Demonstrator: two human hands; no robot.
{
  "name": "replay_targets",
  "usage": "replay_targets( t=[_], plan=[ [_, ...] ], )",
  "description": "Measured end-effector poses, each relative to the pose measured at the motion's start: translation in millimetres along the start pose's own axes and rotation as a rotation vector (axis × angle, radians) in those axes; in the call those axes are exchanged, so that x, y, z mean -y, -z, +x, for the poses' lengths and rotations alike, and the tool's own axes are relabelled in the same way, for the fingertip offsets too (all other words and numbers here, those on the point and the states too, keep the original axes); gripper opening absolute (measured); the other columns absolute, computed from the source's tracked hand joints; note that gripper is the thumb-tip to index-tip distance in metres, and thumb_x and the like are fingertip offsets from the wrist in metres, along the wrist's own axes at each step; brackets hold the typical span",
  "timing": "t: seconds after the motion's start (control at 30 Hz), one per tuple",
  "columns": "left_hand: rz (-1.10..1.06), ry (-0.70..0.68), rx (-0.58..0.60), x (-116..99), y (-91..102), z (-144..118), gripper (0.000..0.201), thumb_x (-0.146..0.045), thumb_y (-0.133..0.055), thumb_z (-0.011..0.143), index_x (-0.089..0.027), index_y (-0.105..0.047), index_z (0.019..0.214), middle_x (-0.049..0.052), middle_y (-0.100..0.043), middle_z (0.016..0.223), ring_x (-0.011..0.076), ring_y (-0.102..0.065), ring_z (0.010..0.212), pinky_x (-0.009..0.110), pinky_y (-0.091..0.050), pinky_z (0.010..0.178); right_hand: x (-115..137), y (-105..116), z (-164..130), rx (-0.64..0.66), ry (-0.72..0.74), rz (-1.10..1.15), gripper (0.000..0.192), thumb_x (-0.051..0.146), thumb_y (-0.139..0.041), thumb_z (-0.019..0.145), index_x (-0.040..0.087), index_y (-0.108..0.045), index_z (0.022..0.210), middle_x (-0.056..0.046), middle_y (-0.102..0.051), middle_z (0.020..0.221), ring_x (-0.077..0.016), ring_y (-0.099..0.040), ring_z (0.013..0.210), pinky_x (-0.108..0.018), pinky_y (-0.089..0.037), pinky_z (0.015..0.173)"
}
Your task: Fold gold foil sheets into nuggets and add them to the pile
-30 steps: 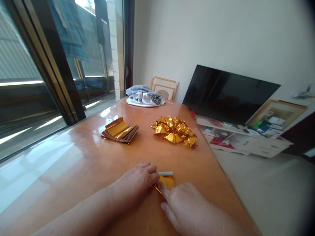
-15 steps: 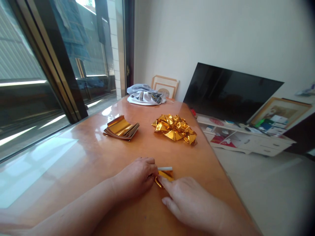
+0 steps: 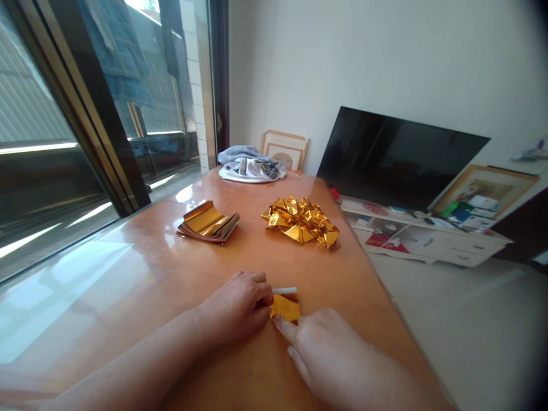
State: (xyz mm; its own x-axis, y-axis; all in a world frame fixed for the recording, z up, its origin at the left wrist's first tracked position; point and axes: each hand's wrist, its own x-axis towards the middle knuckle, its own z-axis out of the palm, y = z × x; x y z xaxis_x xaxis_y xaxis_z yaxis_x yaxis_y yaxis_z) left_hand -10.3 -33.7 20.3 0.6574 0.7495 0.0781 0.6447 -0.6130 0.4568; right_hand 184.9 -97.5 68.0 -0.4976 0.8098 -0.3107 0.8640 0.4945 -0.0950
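A small folded piece of gold foil paper (image 3: 286, 305) with a white edge lies on the glossy orange table (image 3: 141, 279) near me. My left hand (image 3: 235, 308) pinches its left side with curled fingers. My right hand (image 3: 331, 357) presses a fingertip on its lower left corner. Farther back sit a stack of flat gold foil sheets (image 3: 208, 221) on the left and a heap of folded gold foil pieces (image 3: 302, 220) on the right.
A bundle of grey-white cloth (image 3: 249, 164) lies at the table's far end beside a leaning picture frame (image 3: 285, 149). Sliding glass doors (image 3: 85, 114) run along the left. Right of the table edge stand a black TV (image 3: 398, 160) and a low white cabinet (image 3: 432, 242).
The foil piece lay flatter half a second ago and now shows more gold face; my right fingertip has shifted slightly along its lower edge. My left hand has stayed on it.
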Motion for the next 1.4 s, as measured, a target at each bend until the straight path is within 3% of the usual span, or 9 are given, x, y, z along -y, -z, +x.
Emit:
replay_targets(
  t=[0.2, 0.63, 1.07, 1.4],
  plan=[
    [0.003, 0.058, 0.007, -4.7, 2.2, 0.6, 0.011, -0.031, -0.07, 0.081, -0.021, -0.064, 0.083, 0.003, -0.062, 0.093, 0.0182, -0.059, 0.082, 0.03, -0.043, 0.078, 1.5, -1.1, 0.4, -0.018, -0.019, 0.011, 0.044, 0.026, -0.052, 0.09, 0.022, -0.065, 0.132, -0.011, -0.078, 0.092, -0.0246, -0.072, 0.073, -0.032, -0.053, 0.073],
    [-0.39, 0.098, 0.092, 18.1, 5.5, 1.0, 0.012, -0.018, -0.056, 0.084, -0.02, -0.058, 0.096, 0.0, -0.06, 0.093, 0.014, -0.056, 0.078, 0.023, -0.045, 0.067, -1.8, 1.5, -3.0, 0.01, -0.024, 0.085, 0.057, 0.028, -0.055, 0.086, 0.03, -0.056, 0.143, -0.007, -0.078, 0.099, -0.0241, -0.073, 0.077, -0.032, -0.051, 0.076],
    [-0.368, 0.176, 0.033, 29.0, 2.9, -1.2, 0.032, -0.013, -0.051, 0.081, -0.023, -0.047, 0.112, -0.002, -0.059, 0.089, 0.0148, -0.054, 0.077, 0.024, -0.043, 0.065, -0.7, 7.3, -3.5, 0.06, -0.008, 0.129, 0.041, 0.028, -0.055, 0.088, 0.025, -0.068, 0.127, -0.008, -0.077, 0.1, -0.023, -0.071, 0.083, -0.032, -0.048, 0.081],
    [-0.224, 0.114, -0.082, 34.4, 9.5, -3.0, 0.027, -0.002, -0.044, 0.077, -0.021, -0.052, 0.094, 0.0, -0.058, 0.093, 0.0153, -0.055, 0.081, 0.026, -0.045, 0.073, -4.2, 4.3, -8.3, 0.012, -0.01, 0.178, 0.039, 0.032, -0.055, 0.088, 0.032, -0.069, 0.124, -0.005, -0.076, 0.093, -0.0231, -0.068, 0.074, -0.033, -0.046, 0.075]
  ],
)
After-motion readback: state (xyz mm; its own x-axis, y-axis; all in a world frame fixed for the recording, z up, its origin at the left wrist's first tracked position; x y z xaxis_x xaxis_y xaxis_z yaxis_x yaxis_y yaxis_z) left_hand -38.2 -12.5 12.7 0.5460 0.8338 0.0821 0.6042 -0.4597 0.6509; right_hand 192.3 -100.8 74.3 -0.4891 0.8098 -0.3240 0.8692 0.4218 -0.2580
